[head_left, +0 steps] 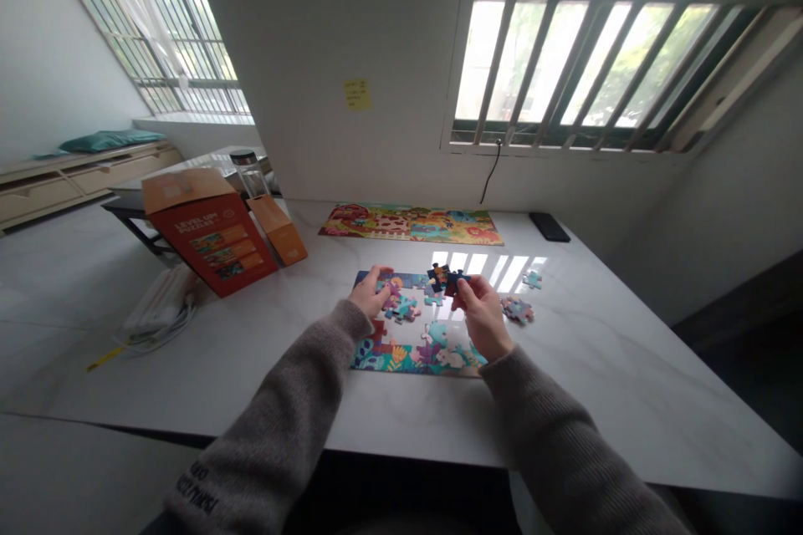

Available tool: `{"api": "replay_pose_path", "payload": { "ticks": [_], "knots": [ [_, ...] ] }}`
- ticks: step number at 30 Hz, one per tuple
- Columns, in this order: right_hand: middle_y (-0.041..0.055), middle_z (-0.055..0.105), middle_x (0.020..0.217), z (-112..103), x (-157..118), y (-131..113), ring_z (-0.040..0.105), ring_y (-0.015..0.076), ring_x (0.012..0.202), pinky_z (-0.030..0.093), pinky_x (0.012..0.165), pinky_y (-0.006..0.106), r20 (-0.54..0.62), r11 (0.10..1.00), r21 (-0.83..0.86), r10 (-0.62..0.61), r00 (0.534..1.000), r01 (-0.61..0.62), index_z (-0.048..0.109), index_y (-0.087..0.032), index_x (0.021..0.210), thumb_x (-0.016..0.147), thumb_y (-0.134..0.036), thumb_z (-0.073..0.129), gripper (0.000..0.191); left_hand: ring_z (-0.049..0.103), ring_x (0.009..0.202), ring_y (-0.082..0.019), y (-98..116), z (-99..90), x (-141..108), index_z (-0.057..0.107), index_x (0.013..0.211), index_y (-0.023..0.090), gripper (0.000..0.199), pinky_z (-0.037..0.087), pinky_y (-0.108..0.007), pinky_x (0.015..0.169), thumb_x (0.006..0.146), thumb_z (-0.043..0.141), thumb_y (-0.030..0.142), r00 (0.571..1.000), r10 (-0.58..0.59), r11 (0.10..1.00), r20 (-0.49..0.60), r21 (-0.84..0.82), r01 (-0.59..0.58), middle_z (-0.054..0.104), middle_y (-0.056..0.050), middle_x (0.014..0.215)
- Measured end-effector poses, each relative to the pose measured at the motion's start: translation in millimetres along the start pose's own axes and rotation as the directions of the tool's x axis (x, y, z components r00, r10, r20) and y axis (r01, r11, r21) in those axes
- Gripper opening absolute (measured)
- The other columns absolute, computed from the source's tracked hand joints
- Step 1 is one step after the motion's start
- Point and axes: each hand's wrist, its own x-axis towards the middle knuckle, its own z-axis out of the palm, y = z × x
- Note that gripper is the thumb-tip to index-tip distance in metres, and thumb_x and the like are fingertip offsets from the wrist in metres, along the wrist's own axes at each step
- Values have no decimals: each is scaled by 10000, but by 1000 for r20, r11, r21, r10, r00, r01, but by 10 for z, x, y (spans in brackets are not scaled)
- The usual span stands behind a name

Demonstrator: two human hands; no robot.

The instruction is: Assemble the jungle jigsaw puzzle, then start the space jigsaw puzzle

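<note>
A partly assembled jigsaw puzzle (401,359) with a sea-coloured border lies on the table in front of me, its middle showing bare tabletop in places. My left hand (370,292) rests at its upper left side, thumb and fingers apart, beside a cluster of joined pieces (405,309). Raised over the top right of the puzzle, my right hand (483,313) pinches dark puzzle pieces (448,278) with some orange on them. They look joined together. A small pile of loose pieces (518,310) lies to the right of that hand, and a lone pale-blue piece (533,278) sits beyond it.
Two finished-looking puzzle panels (411,224) lie along the wall. An open red puzzle box (217,238) stands at the left, with an orange carton (279,230) and a glass bottle (249,175). White cables (166,318) lie nearby. A black phone (549,227) rests at the back right.
</note>
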Motion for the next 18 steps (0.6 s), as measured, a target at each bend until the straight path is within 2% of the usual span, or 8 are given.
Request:
{"api": "replay_pose_path", "payload": {
  "ticks": [5,8,10,13,18],
  "knots": [
    [-5,685,723,-15,8,-36,528,98,522,415,520,248,-31,1000,4,1,1000,-1,551,-202,839,819,-457,736,316,669,806,-198,101,211,100,636,1131,181,327,532,-318,793,805,618,150,985,40,933,166,346,-96,687,-67,966],
    [-7,683,721,-19,7,-43,523,97,518,406,514,248,-37,1000,-4,-5,999,5,550,-203,842,825,-460,728,313,621,998,-256,99,285,106,681,1070,187,259,481,-374,932,823,607,203,972,38,806,233,568,-167,672,-92,1062],
    [-3,687,726,-20,6,-38,524,99,522,405,512,249,-39,1000,-18,-7,999,7,552,-204,846,831,-464,721,310,558,1110,-306,102,290,82,680,1116,186,325,446,-412,979,818,638,309,968,17,698,251,690,-192,637,-122,1158],
    [0,692,731,-19,3,-21,522,99,527,408,515,248,-24,1000,-22,-14,1000,14,556,-205,850,841,-466,712,304,511,1162,-353,141,269,45,620,1253,174,525,424,-440,987,811,649,455,959,-27,600,283,772,-211,596,-159,1251],
    [2,693,734,-8,-10,-15,513,99,527,407,518,249,-13,999,-32,-21,1000,21,558,-208,847,851,-462,702,293,511,1173,-391,220,274,78,601,1281,171,617,416,-482,983,760,707,486,937,-94,564,337,794,-229,578,-186,1314]
  ]
}}
